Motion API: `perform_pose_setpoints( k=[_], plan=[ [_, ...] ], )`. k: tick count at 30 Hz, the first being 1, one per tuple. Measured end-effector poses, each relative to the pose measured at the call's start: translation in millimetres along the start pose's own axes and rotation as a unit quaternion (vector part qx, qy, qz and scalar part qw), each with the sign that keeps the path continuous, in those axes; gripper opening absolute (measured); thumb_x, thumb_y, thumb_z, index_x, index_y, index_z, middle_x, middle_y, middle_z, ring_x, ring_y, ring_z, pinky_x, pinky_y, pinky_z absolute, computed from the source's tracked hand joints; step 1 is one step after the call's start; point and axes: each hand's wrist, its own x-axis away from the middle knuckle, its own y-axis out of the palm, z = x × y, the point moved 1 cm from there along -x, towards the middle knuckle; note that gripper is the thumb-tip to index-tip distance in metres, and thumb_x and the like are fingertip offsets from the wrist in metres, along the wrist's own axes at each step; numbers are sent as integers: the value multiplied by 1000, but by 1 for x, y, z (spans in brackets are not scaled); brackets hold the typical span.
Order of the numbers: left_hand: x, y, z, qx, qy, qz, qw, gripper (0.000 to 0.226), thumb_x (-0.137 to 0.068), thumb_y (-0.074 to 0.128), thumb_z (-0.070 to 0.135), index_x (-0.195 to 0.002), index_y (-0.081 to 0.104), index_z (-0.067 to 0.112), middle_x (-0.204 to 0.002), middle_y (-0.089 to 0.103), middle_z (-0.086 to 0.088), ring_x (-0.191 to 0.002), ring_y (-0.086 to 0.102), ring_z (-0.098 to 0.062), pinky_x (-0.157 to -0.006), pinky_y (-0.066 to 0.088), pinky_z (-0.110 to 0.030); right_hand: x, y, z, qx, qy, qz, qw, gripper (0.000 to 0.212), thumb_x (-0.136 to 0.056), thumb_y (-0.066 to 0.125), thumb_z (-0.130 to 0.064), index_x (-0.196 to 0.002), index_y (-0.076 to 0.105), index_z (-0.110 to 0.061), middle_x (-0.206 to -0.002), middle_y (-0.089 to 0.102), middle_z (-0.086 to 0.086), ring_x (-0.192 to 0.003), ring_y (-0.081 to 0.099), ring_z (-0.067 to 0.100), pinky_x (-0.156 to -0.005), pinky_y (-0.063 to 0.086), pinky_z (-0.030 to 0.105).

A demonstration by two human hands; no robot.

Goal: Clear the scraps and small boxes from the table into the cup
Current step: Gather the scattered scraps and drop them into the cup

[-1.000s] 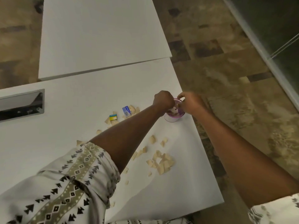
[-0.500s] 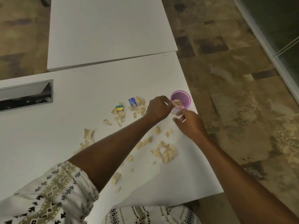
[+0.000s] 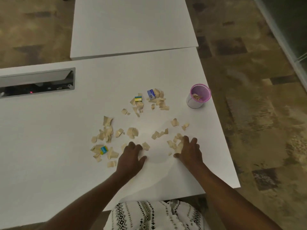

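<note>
I look down on a smooth white bench (image 3: 49,130) whose left and near edges are cut off by the frame. Torn beige scraps (image 3: 107,133), flat and ragged like bits of card, lie scattered across its middle. Three small boxes lie among them: a blue box (image 3: 151,94) and a yellow-and-blue box (image 3: 138,98) farther off, and a second yellow-and-blue box (image 3: 104,150) near the left grip (image 3: 131,156). Their print is too small to read. That grip, a bare hand, sits knuckles-up on the bench with its fingers bent under. The fingertips are hidden, so I cannot tell whether it holds anything. The right grip (image 3: 189,151) lies wide and flat, fingers spread over a small heap of scraps and covering part of it. The cup (image 3: 194,103), round with a white wall and a pink rim, stands upright near the bench's far right edge, well apart from both grips, with a few scraps inside. A metal-edged recess (image 3: 36,82) at far left is dark inside, showing only a red dot. Patterned cloth (image 3: 149,214) fills the bottom edge.
</note>
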Motion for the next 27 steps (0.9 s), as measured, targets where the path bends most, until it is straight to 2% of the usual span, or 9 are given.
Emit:
perform_pose_setpoints(
  k=[6, 10, 12, 15, 19, 21, 23, 25, 27],
  plan=[
    [44, 17, -51, -67, -33, -36, 997, 60, -84, 70, 42, -135, 48, 19, -131, 43, -9, -115, 50, -28, -81, 53, -37, 1, 16, -49, -81, -91, 8, 993, 59, -85, 73, -22, -136, 43, -16, -122, 44, 14, -106, 59, 37, -87, 51, 38],
    [46, 20, -56, -70, -3, -25, 997, 60, -84, 73, 32, -137, 49, 16, -131, 45, -11, -111, 53, -31, -76, 55, -41, -11, 13, -70, -95, -159, 36, 982, 66, -81, 77, -32, -138, 44, -19, -125, 47, 12, -110, 57, 35, -84, 49, 36],
    [48, 21, -59, -82, 11, -21, 996, 62, -85, 72, 29, -140, 47, 16, -133, 46, -12, -110, 55, -32, -74, 56, -41, -19, 10, -69, -37, -173, 55, 983, 77, -80, 77, -39, -144, 39, -23, -140, 41, 11, -127, 46, 35, -91, 50, 43],
    [51, 22, -63, -118, 64, -16, 991, 69, -85, 71, 26, -148, 43, 18, -145, 46, -18, -115, 56, -36, -76, 58, -42, -28, 11, -62, 25, -209, -17, 978, 97, -80, 75, -46, -156, 17, -30, -164, 8, 9, -150, 13, 37, -111, 38, 52],
    [52, 26, -62, -150, 137, -36, 978, 72, -89, 58, 8, -154, 32, 24, -161, 27, -20, -132, 44, -38, -89, 54, -44, -23, 24, -67, 113, -261, -113, 952, 110, -79, 76, -48, -156, -3, -40, -166, -15, 3, -152, -6, 36, -111, 36, 59],
    [53, 25, -63, -164, 154, -30, 974, 73, -85, 60, 2, -151, 38, 21, -159, 31, -21, -133, 46, -37, -88, 55, -41, -16, 35, -73, 168, -284, -103, 938, 99, -87, 70, -35, -156, -1, -40, -166, -12, 3, -152, -3, 38, -104, 45, 56],
    [56, 21, -62, -181, 181, -32, 966, 71, -69, 78, 2, -136, 59, 14, -140, 55, -23, -111, 65, -34, -69, 60, -34, -8, 44, -77, 181, -292, -67, 937, 73, -99, 51, -19, -156, 10, -38, -167, -3, 3, -151, 6, 39, -102, 47, 53],
    [58, 18, -65, -196, 203, -31, 959, 69, -55, 87, 5, -121, 70, 11, -121, 67, -20, -89, 71, -28, -54, 59, -28, -2, 50, -79, 115, -269, -61, 954, 54, -103, 37, -16, -153, 25, -32, -163, 15, 5, -147, 19, 37, -105, 43, 53],
    [58, 16, -69, -195, 217, -23, 956, 63, -51, 86, 3, -112, 72, 10, -111, 69, -17, -82, 69, -26, -48, 56, -28, 3, 54, -78, 56, -258, -43, 964, 39, -102, 35, -22, -141, 42, -27, -145, 38, 5, -131, 40, 34, -98, 46, 49]
  ],
)
